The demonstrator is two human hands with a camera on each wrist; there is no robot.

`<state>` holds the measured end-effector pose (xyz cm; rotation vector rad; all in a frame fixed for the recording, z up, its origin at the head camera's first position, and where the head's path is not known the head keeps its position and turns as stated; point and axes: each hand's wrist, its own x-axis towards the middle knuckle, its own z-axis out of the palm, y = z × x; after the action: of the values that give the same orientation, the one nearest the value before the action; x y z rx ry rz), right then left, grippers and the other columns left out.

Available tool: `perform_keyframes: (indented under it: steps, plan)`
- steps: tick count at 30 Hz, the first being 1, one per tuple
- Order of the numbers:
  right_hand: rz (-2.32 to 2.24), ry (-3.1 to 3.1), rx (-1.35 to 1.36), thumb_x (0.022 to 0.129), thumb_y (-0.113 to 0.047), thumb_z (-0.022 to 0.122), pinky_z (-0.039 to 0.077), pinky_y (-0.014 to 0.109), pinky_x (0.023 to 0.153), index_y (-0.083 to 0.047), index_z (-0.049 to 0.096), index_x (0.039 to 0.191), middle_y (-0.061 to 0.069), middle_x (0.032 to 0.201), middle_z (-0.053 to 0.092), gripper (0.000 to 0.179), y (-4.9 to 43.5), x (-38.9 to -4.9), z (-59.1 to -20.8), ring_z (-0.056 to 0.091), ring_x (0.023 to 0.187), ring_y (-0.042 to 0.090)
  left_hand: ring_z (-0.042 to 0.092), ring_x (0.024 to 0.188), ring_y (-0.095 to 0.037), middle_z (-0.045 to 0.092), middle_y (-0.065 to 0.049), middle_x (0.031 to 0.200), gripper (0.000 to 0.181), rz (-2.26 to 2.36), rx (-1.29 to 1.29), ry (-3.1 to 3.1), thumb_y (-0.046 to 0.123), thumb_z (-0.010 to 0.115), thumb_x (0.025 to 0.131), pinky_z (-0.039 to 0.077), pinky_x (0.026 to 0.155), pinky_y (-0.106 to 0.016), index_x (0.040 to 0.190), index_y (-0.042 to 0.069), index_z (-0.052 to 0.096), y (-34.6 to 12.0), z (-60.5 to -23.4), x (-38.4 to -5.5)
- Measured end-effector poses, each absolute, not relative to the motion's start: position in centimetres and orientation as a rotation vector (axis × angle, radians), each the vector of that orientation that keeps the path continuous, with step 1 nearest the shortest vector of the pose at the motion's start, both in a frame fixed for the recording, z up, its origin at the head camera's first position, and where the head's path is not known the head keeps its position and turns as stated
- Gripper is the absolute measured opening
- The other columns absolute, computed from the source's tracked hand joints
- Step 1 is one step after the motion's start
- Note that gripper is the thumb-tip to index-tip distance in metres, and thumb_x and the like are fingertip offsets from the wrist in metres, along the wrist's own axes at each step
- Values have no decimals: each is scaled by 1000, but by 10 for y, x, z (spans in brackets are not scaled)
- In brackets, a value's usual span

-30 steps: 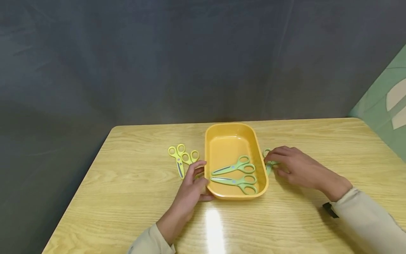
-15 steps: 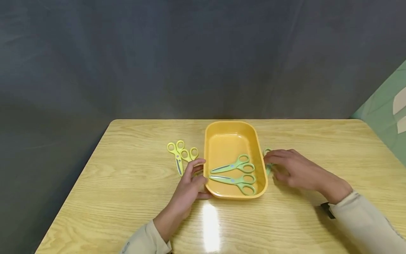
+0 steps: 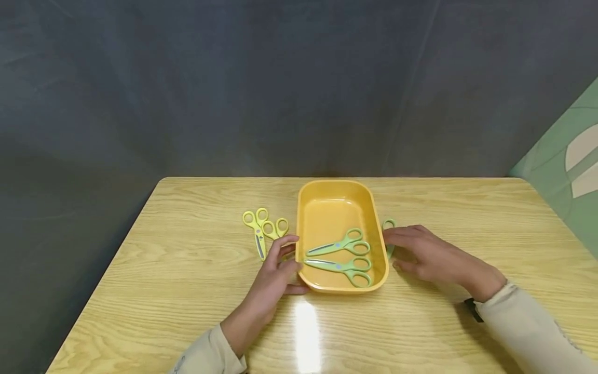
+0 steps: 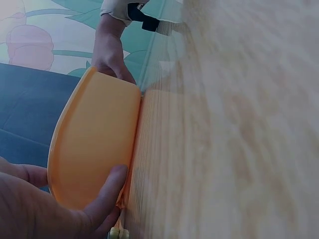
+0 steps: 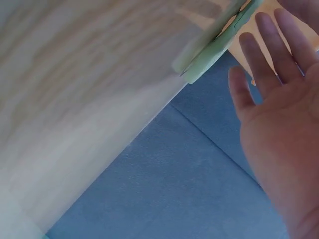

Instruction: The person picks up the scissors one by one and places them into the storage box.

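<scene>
An orange-yellow tray (image 3: 327, 215) stands on the table, with two pairs of green scissors inside: the upper pair (image 3: 344, 244) and the lower pair (image 3: 348, 267). My left hand (image 3: 271, 280) holds the tray's near left corner, fingers bent around its outer wall. My right hand (image 3: 434, 257) is at the tray's right side, fingers reaching toward that wall. Partly hidden by it, another pair of green scissors (image 3: 389, 224) lies beside the tray. In the right wrist view those scissors (image 5: 214, 55) appear apart from the straight fingers (image 5: 259, 64).
Two pairs of yellow scissors, one (image 3: 257, 234) overlapping the other (image 3: 275, 228), lie on the wooden table (image 3: 187, 291) left of the tray. A dark partition (image 3: 280, 88) rises behind the table. A green patterned surface (image 3: 560, 171) is at the right.
My right hand has lowered slightly beside the tray and covers more of the outer green scissors. The left hand stays at the tray's corner; the view shifts a little.
</scene>
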<state>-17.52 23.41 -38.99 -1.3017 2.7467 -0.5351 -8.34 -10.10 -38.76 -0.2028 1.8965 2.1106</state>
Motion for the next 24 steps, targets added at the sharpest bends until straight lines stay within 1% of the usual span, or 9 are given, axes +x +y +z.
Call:
perform_keyframes:
  steps: [2,5,9,12,16,20,21,24]
  plan:
    - [-544,2736,-1287,84,-9,76,37,52,104,-24,61,134,-1,138,62,54,235,-175,-392,55,130,26,41,140,-40,27,-13,156,55,2112,-194,1888,10,51,95,61,76,-42,146,22,37,-101,-388,-83]
    - [-529,2741,-1283,85,-7,75,37,49,103,-26,62,131,-5,136,63,51,238,-175,-393,56,129,23,36,142,-41,26,-13,156,55,2108,-183,1886,10,51,94,61,77,-42,146,23,37,-100,-388,-83]
    - [-512,2768,-1288,85,-6,75,39,45,101,-28,63,127,-12,130,64,48,239,-178,-391,58,126,17,44,136,-39,29,-13,155,55,2106,-170,1889,10,51,95,61,76,-42,146,22,36,-100,-386,-85]
    - [-506,2788,-1290,84,-8,77,42,45,98,-27,65,123,-13,121,67,45,239,-180,-389,62,117,15,53,126,-36,31,-14,154,55,2103,-170,1890,10,50,95,61,76,-42,147,22,35,-101,-385,-86]
    - [-501,2797,-1296,81,-11,80,44,44,92,-26,68,117,-11,115,68,41,240,-183,-390,64,108,14,54,124,-34,30,-13,154,55,2086,-180,1905,10,50,96,61,76,-42,147,22,35,-102,-384,-85]
    - [-501,2799,-1325,80,-13,81,45,43,89,-28,71,111,-12,113,69,36,242,-186,-392,64,104,11,55,120,-33,29,-13,155,54,2070,-176,1908,11,50,96,61,77,-41,147,23,35,-103,-385,-84]
    - [-501,2804,-1334,79,-13,82,45,43,89,-27,72,110,-12,112,69,36,243,-187,-392,64,103,10,56,117,-33,29,-13,155,54,2068,-173,1906,11,50,96,61,78,-42,147,23,34,-104,-385,-84]
    - [-492,2826,-1361,78,-13,83,46,41,86,-26,73,110,-12,109,69,36,245,-189,-393,65,99,8,57,118,-33,29,-13,155,54,2068,-162,1906,12,50,96,61,78,-42,146,23,34,-104,-385,-85]
